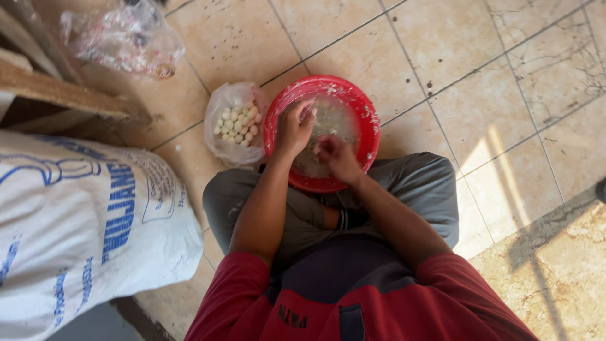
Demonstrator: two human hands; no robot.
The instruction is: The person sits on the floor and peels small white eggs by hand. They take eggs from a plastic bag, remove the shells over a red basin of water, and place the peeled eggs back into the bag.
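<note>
Where sunlight cuts across it at four o'clock, the floor (pixel 442 69) shows large beige tiles with dark grout, scuffed and speckled; at the lower right it gives way to rougher, mottled stone. A person sits cross-legged on it in grey trousers and a red top. A round red plastic basin (pixel 366 120) rests at twelve o'clock against the knees, holding cloudy water with pale scraps, its rim flecked white. The left hand (pixel 295 128) hangs over the basin's left side, fingers pinched together on something small that I cannot make out. The right hand (pixel 336 156) is over the middle of the basin, fingers curled shut; what it holds I cannot tell. Just beside the basin at ten o'clock, an open clear bag (pixel 221 107) holds small white rounded pieces. A woven white sack (pixel 76 221) with blue print lies at eight o'clock. A crumpled clear wrapper (pixel 123 38) lies at eleven o'clock beside wooden planks (pixel 57 91)
</note>
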